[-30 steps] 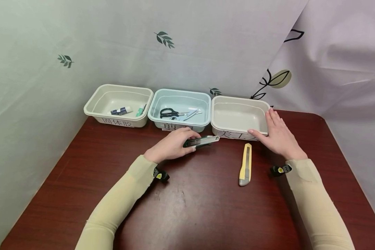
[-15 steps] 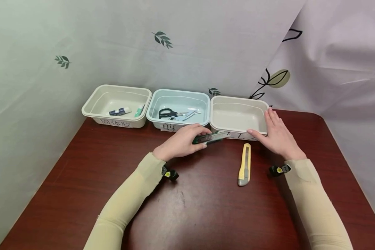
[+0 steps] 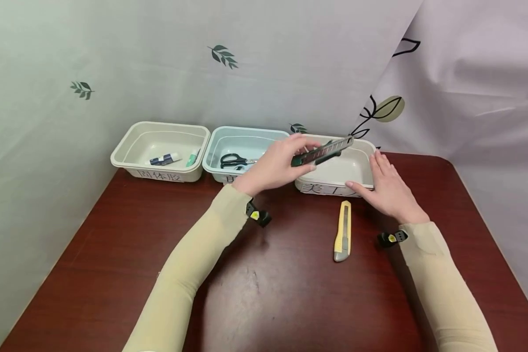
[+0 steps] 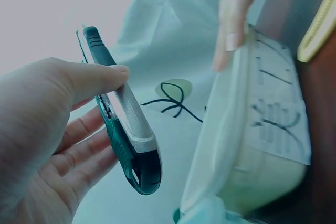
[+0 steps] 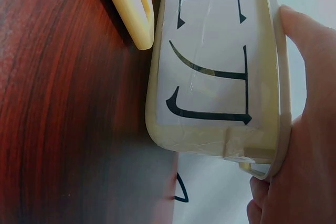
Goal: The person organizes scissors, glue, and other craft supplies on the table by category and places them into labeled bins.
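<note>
My left hand (image 3: 275, 164) pinches a green-and-black utility knife (image 3: 327, 150) between thumb and fingers. It holds the knife tilted above the right-hand cream bin (image 3: 312, 188). In the left wrist view the utility knife (image 4: 131, 116) shows a silvery side, with the thumb laid across it. At that bin's right end rests my right hand (image 3: 391, 193), fingers straight along the side and thumb at the front rim. On the table in front of the bin lies a yellow utility knife (image 3: 343, 232) with a grey end.
A blue bin (image 3: 213, 156), partly behind my left hand, holds black-handled scissors (image 3: 232, 160). Left of it, another cream bin (image 3: 119, 151) contains a navy-and-white glue stick (image 3: 164, 159) and a teal one (image 3: 192, 157). The bins stand in a row on the dark red table (image 3: 158, 210), before a curtain.
My left hand has carried the green-and-black utility knife right and upward, from in front of the bins to above the right-hand one. My right hand has stayed at the bin's end.
</note>
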`<state>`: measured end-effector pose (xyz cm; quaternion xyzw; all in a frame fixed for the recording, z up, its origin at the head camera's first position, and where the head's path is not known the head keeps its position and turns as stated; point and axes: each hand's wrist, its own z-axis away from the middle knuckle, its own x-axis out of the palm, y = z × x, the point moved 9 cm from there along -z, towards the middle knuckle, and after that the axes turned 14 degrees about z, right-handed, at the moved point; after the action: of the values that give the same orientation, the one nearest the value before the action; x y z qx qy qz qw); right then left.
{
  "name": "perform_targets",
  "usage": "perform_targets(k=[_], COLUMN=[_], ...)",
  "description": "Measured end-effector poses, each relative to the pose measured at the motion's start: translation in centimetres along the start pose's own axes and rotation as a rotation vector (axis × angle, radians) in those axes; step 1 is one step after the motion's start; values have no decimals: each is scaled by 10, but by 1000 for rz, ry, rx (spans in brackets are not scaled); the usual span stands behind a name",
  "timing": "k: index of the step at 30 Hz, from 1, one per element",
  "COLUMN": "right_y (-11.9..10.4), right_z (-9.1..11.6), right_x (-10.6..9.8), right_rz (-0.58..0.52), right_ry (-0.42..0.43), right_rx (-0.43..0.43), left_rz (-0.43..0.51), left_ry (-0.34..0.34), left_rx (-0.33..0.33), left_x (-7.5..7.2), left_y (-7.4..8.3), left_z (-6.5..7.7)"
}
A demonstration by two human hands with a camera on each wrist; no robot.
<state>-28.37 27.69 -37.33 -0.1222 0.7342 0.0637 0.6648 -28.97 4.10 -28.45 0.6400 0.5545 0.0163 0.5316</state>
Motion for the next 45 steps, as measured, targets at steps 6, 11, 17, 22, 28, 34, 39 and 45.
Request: perform_targets(k=[6,11,17,22,28,34,39,45], right_y=[-2,-1,0,-1,-1,0,0,-1], right_z=[-2,-1,0,-1,-1,0,0,0], right_x=[-1,-3,-2,-2,-2,2,2,0], right_rz=[1,8,2,-1,0,-9,1,5], right_ry=[-6,-4,-13,-6,1,-4,-2,8], right_rx=[-2,-1,6,0,0,9,11,6], left_rz=[7,-24,-27,-61,-134,-145,-151,-175], left_ry=[20,6,-28,-56,-107,-143,-154,-153], left_rx=[-14,-86,-184,-213,-231,-240,-266,-304], left_x=[-6,3,21,34,47,56,60,61], left_y=[-2,-19,-43,-51,-62,-73,-81,-83], left_z=[-28,-47,-59,-62,-61,-59,-59,-61])
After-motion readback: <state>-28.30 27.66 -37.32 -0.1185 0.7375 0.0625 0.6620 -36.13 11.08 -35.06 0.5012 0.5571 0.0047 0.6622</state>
